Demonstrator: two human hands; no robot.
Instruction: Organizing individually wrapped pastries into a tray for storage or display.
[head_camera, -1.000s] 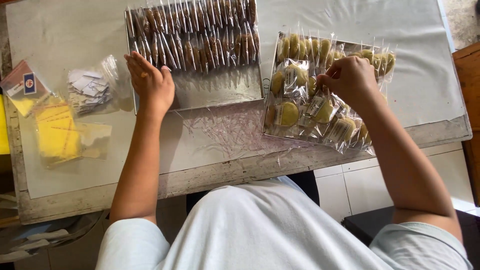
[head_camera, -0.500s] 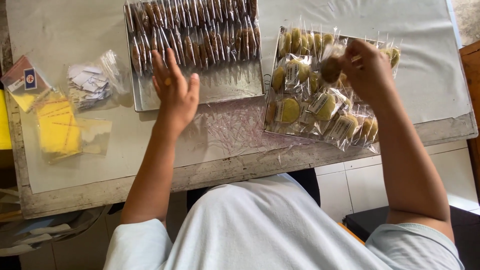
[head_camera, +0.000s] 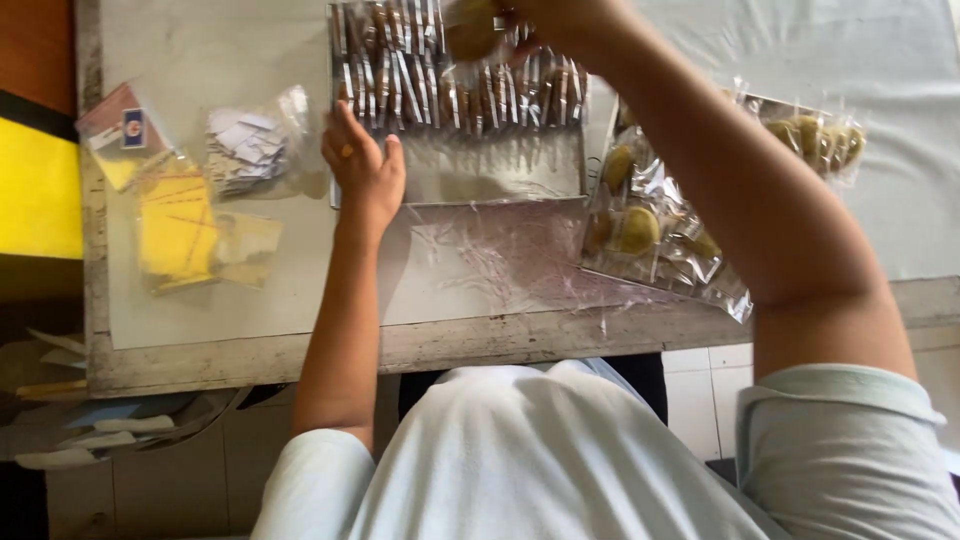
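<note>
Left hand (head_camera: 365, 170) spread flat, fingers open and empty, pressing the near-left corner of the shallow metal tray (head_camera: 500, 180) of clear-wrapped brown biscuits (head_camera: 470, 85) on the tabletop (head_camera: 250, 310). Right hand (head_camera: 540, 18) up at the frame's top edge, fingers pinched on one wrapped golden biscuit (head_camera: 470, 30) — above the tray's rows. Seemingly mid-placement; next, a gap in the row to be found and the piece set straight. Pile of wrapped yellow biscuits (head_camera: 650, 230) just right of the tray.
</note>
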